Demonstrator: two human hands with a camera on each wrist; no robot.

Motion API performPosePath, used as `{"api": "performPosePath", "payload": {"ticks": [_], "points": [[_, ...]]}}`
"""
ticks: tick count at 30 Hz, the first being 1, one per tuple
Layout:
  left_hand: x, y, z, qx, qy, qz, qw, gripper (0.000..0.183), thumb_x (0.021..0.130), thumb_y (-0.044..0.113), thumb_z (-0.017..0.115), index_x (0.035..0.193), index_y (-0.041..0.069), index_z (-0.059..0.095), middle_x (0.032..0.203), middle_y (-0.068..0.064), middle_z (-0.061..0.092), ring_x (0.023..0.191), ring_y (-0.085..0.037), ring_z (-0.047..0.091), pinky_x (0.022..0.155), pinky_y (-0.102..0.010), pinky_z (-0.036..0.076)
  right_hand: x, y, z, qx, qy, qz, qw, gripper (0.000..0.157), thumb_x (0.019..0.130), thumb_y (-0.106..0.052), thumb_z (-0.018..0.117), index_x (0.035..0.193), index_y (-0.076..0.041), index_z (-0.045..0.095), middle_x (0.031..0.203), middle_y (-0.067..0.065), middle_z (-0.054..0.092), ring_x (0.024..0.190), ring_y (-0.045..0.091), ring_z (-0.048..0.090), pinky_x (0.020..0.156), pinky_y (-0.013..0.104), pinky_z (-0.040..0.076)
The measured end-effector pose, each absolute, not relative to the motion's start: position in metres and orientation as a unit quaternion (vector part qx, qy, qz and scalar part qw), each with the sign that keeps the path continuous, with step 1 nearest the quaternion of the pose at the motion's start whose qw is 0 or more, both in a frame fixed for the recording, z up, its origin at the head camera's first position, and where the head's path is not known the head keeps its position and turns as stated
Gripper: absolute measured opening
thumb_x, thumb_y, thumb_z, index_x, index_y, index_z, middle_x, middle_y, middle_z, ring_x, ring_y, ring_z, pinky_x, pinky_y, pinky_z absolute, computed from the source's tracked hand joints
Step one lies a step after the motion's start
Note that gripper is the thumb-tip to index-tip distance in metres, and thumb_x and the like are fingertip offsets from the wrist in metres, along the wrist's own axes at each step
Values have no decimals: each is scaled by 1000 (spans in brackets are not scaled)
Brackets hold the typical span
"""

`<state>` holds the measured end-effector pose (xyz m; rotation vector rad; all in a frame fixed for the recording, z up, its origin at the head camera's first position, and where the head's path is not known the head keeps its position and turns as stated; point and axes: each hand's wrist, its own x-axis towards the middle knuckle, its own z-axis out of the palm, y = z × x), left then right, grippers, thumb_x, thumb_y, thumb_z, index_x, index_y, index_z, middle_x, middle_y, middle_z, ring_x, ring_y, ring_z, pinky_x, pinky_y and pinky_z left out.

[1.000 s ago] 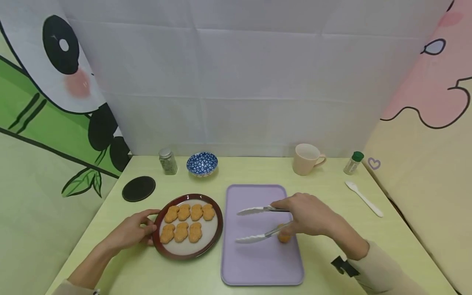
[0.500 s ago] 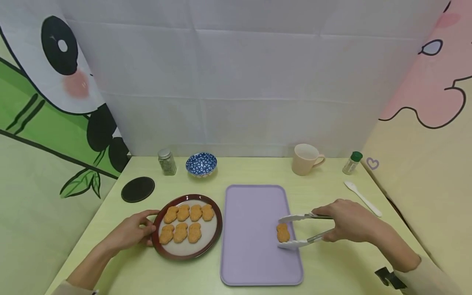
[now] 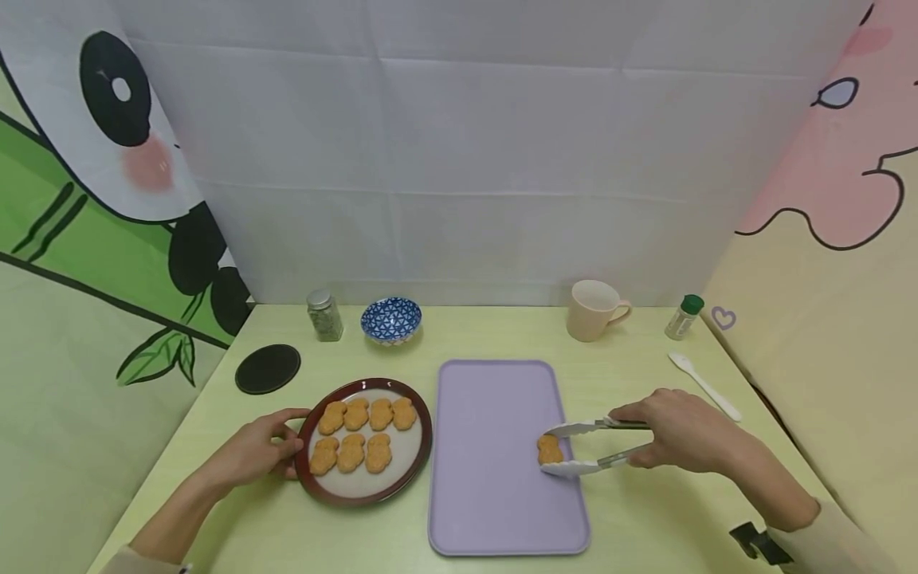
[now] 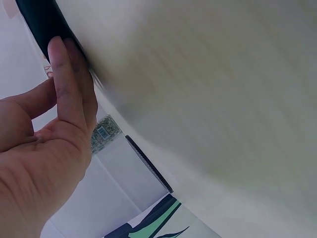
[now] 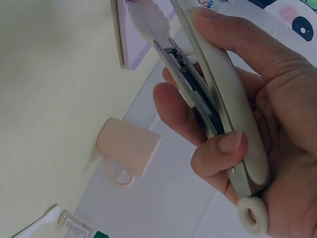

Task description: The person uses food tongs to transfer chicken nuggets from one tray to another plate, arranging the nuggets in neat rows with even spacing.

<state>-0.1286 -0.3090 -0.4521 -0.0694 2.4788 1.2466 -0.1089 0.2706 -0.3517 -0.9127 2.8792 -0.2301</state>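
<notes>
Pale green table (image 3: 631, 526) is carrying a lilac tray (image 3: 495, 510); at its right edge the right hand (image 3: 681, 434) is squeezing tongs (image 3: 584, 446) around a nugget (image 3: 550, 450). Nugget looks light and crumbly, so a gentle pinch across its sides suits. Left hand (image 3: 251, 454) is steadying the plate (image 3: 425, 434) rim with straight fingers.

Even, bright diffuse light, soft faint shadows, no glare. Head view sharp, wide-angle bend at edges. Left wrist view blurred, tabletop (image 4: 208, 99) smeared; right wrist bkgd soft.

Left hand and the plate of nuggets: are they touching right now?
Touching. In the head view the left hand has its fingers against the plate at its left rim, and the left wrist view shows fingertips pressed on the dark rim.
</notes>
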Motion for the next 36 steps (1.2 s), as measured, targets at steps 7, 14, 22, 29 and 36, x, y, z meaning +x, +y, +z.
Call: {"api": "performPosePath", "payload": {"ticks": [7, 14, 22, 29, 36], "points": [[-127, -310, -453, -17, 876, 446, 181, 49, 93, 2, 55, 140, 7, 40, 90, -13, 58, 66, -22, 63, 57, -31, 51, -114, 253, -344, -331, 938, -96, 28, 46, 70, -32, 80, 112, -18, 69, 85, -17, 64, 61, 0, 47, 54, 25, 40], [-128, -312, -452, -27, 878, 441, 183, 50, 93, 3, 55, 140, 8, 39, 90, -12, 57, 66, -23, 63, 57, -31, 50, -130, 189, -342, -363, 927, -96, -3, 48, 69, -38, 79, 113, -20, 69, 88, -15, 66, 67, 2, 53, 62, 30, 45], [-128, -310, -452, -23, 877, 442, 187, 50, 93, 3, 55, 141, 7, 38, 91, -13, 58, 67, -23, 63, 57, -32, 51, -140, 117, -352, -405, 910, -90, 5, 42, 69, -40, 80, 107, -25, 69, 81, -19, 63, 62, 3, 49, 58, 28, 42], [-128, -310, -453, -24, 878, 442, 184, 50, 93, 3, 55, 141, 7, 39, 90, -12, 57, 67, -23, 63, 57, -31, 50, -143, 92, -360, -404, 910, -88, 33, 41, 70, -38, 80, 106, -23, 70, 79, -18, 62, 63, 6, 49, 57, 27, 40], [-128, -310, -454, -22, 874, 449, 183, 50, 93, 2, 55, 140, 7, 39, 90, -13, 57, 67, -23, 63, 57, -32, 51, -145, 86, -361, -390, 915, -88, 47, 36, 70, -38, 79, 101, -24, 70, 74, -18, 59, 62, 8, 48, 56, 27, 39]]}}
